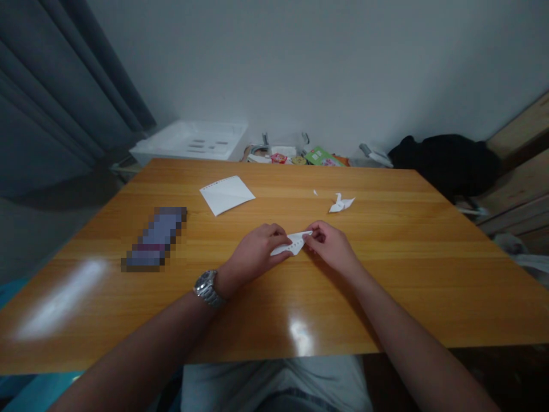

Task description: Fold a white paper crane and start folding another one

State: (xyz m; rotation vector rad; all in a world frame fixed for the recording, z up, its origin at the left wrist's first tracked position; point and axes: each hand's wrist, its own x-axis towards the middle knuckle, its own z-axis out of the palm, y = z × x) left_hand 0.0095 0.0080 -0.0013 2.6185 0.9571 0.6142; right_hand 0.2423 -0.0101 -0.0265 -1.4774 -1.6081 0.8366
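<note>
Between my two hands is a small folded piece of white paper [295, 242], with a row of punched holes along it. My left hand [262, 247], with a metal watch [208, 288] on its wrist, grips the left end of the folded paper. The thumb and fingers of my right hand [328, 243] pinch its right end. Beyond my right hand stands a folded white paper bird [341, 203], and a tiny paper scrap [315, 192] lies to its left. A white sheet with punched holes [227, 194] lies flat farther back on the left.
The wooden table [429, 269] stretches out on all sides of my hands. A blurred-out phone-like object [156, 237] lies at left. Behind the table's far edge are a white plastic tray [193, 140], a green packet [321, 156] and a black cloth-like heap [446, 166].
</note>
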